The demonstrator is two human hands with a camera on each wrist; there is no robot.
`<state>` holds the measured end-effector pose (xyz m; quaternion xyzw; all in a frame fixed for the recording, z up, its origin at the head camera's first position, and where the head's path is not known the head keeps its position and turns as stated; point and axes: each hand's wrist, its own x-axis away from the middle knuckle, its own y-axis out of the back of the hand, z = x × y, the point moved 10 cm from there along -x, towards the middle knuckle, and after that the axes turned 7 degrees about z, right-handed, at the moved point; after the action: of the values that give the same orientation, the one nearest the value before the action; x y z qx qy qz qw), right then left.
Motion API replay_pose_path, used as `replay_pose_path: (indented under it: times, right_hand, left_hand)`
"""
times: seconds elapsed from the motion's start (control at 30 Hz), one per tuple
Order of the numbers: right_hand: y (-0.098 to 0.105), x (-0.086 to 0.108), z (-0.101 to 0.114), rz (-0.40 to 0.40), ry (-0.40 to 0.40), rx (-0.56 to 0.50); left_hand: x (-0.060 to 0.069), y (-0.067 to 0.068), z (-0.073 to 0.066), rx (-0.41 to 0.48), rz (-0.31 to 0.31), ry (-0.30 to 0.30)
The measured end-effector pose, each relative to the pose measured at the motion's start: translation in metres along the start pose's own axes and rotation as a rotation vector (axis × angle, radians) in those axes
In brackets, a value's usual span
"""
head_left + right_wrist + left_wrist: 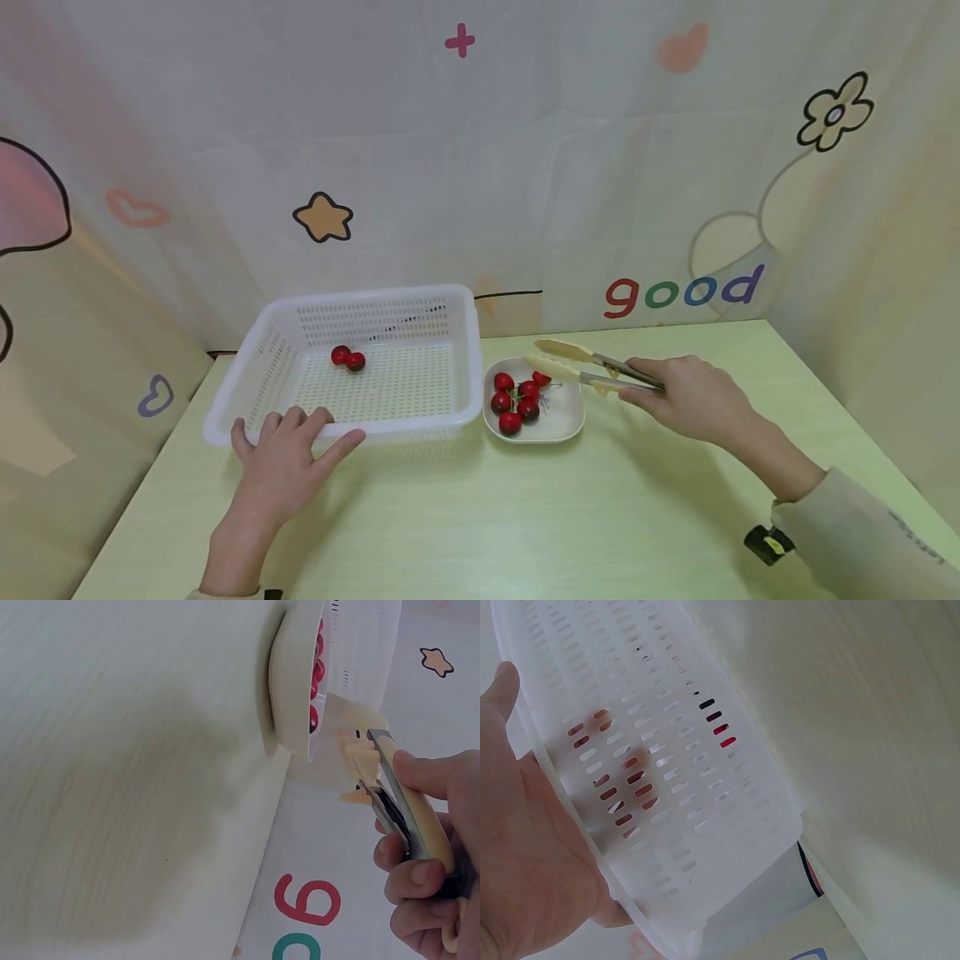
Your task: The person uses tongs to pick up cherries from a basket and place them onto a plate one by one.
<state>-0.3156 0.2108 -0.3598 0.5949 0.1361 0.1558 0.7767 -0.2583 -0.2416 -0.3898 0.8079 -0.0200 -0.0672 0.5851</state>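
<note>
My left hand (283,462) grips the near rim of a white plastic basket (420,426). Its fingers hook over the rim and show through the slots in the left wrist view. Two dark red cherries (356,362) lie inside the basket. In my right hand (693,400) is a pair of tongs (555,367) with cream tips, their arms spread apart. Nothing is between the tips, which hover over the back of a small white dish (561,429). Several red cherries (510,423) with stems sit in that dish; the lower tip partly hides one.
The dish stands right beside the basket on a pale wood-grain table (480,525). Behind both hangs a printed curtain (525,192), with more curtain at either side. The basket's far side is close to the back curtain.
</note>
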Motion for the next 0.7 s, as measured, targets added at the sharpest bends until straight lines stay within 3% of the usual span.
replay_pose_path:
  times: [0.3, 0.7]
  right_hand:
    - [0.002, -0.009, 0.011, -0.019, 0.019, -0.014]
    - [0.017, -0.037, 0.038, -0.119, 0.066, -0.006]
  left_hand:
    - [-0.001, -0.001, 0.001, -0.006, 0.012, 0.009]
    - [-0.001, -0.001, 0.001, -0.005, 0.009, 0.007]
